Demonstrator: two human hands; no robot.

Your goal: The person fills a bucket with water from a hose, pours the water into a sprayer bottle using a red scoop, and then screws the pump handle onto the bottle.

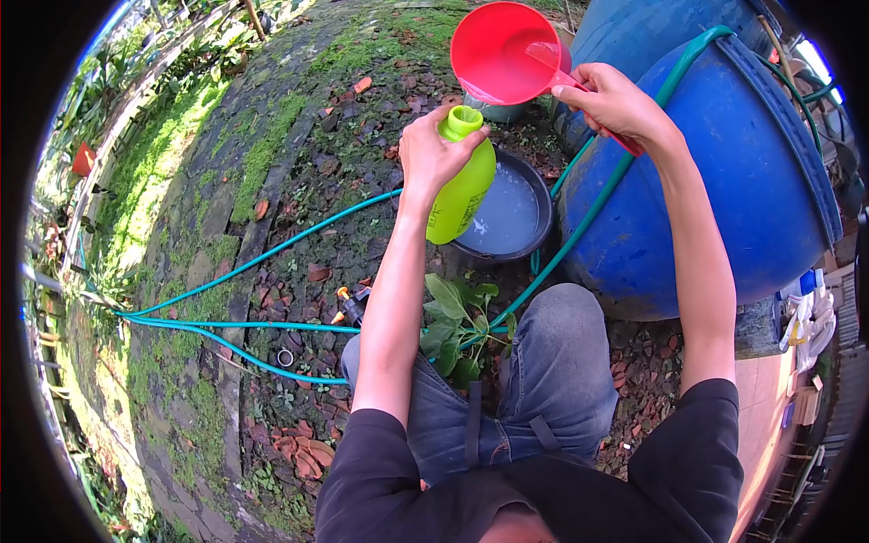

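Note:
My left hand [431, 152] is wrapped round the neck of a lime-green plastic bottle [459, 199], whose mouth is uncapped and faces up. Dark print runs down the bottle's side. With its fingers closed on the handle, my right hand [619, 107] holds a red water dipper [503, 45] tilted over the bottle. Water shows at the dipper's lower lip, right above the bottle mouth. Behind and below the bottle, a round black basin [546, 201] holds cloudy water.
A large blue barrel [697, 199] stands close on my right, with a green hose [602, 195] draped over it. More hose [272, 237] runs left across mossy, rubble-strewn ground. A leafy plant [450, 321] grows before my knees. A black-and-orange spray head [353, 303] lies beside my left forearm.

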